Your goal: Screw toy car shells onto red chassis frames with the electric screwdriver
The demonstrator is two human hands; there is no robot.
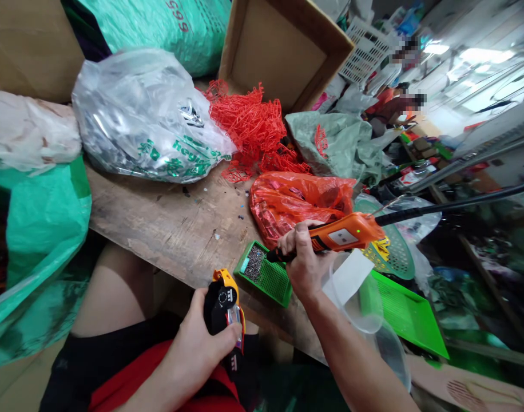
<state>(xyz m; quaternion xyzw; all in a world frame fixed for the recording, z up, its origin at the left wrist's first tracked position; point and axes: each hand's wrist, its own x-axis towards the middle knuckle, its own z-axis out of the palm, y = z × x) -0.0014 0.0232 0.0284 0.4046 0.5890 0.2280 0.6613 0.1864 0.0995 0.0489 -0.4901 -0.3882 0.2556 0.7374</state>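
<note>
My left hand (197, 337) is closed around a small black and yellow toy car (222, 297), held above my lap near the table's front edge. In my right hand (307, 260) is an orange electric screwdriver (348, 232), its black cable running off to the right. The dark nose of the screwdriver points down and left, over a small green basket (281, 289). Small metal screws (254, 264) are heaped at the basket's left end, with a pale turquoise piece beside them. I cannot see whether the screwdriver's tip touches the screws.
Behind the basket lies a red plastic bag (296, 197) of parts. Red plastic frames (253, 129) are piled near a cardboard box (279, 51). A full clear bag (128, 114) stands left on the wooden table (171, 214). Clear tubs (365, 312) and a green tray (410, 315) are at right.
</note>
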